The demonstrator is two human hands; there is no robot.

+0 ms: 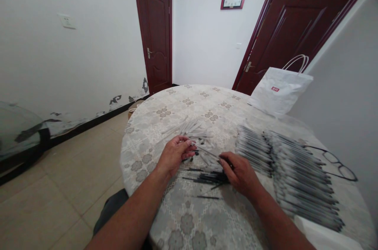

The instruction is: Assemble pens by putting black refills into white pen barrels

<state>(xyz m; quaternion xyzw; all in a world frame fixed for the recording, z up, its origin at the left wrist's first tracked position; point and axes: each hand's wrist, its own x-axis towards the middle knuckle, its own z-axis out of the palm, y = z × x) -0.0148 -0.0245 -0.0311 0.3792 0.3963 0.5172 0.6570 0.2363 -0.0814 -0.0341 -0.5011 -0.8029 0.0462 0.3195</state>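
Over a round table with a patterned cloth (189, 218), my left hand (174, 154) curls its fingers round a white pen barrel (203, 148) at the near edge of a loose pile of white barrels (191, 128). My right hand (239, 173) pinches a thin black refill (225, 159) whose tip points toward that barrel. Just below both hands lies a small heap of black refills (206, 178). To the right, several assembled pens lie side by side in long rows (298, 171).
Black-framed glasses (339, 165) lie at the table's right edge by the wall. A white paper bag with handles (279, 90) stands at the far right of the table. Dark red doors stand behind, and tiled floor lies to the left.
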